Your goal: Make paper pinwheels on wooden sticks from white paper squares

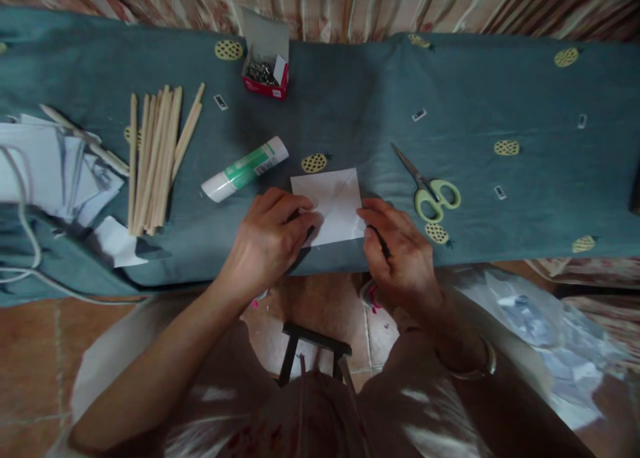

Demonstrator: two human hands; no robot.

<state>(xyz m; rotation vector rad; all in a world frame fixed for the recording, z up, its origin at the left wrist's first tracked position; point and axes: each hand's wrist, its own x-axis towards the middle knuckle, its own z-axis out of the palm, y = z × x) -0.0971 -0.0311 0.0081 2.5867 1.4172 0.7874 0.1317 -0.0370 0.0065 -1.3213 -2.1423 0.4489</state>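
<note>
A white piece of paper (336, 201) with diagonal creases lies on the cloth-covered table in front of me. My left hand (273, 235) pinches its left edge between thumb and fingers. At the opposite edge, my right hand (397, 248) grips the paper the same way, thumb below and fingers above. Left of the paper lies a green and white glue stick (247, 168), its cap on one end. Scissors (427, 191) with light green handles rest to the right, blades slightly apart and pointing away from me.
Several wooden sticks (155, 161) lie in a bundle at the left, beside stacked white paper sheets (33, 161) and a white cable (23, 211). A red box (267, 85) of small metal pieces stands open at the back. Right of my legs is a clear plastic bag (545, 338).
</note>
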